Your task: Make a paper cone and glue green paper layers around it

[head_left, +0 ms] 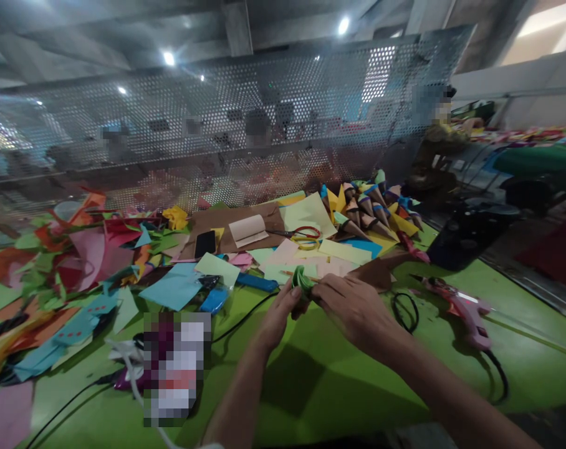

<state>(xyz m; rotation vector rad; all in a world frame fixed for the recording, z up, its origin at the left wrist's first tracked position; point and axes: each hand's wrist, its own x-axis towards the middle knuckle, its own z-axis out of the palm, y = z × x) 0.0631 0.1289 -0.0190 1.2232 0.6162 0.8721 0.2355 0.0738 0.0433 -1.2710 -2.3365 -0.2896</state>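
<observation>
Between my two hands, above the green table (pixel 302 386), is a curled piece of green paper (pixel 302 279). My left hand (pixel 280 315) is closed around its lower left side, thumb pressed to it. The bent fingers of my right hand (pixel 353 305) close on its right edge; their tips are partly hidden. A thin orange-tan stick (pixel 287 272) shows just behind the curl; I cannot tell whether it touches the paper. Pale paper sheets (pixel 343 251) and red-and-yellow-handled scissors (pixel 306 234) lie beyond my hands.
A pink glue gun (pixel 470 315) with a black cord lies at the right. Paper cones (pixel 367 212) are heaped at the back, before a perforated metal screen (pixel 264 125). Coloured paper scraps (pixel 91 249) pile up at left. A phone (pixel 205 244) and blue paper (pixel 173 287) lie nearer.
</observation>
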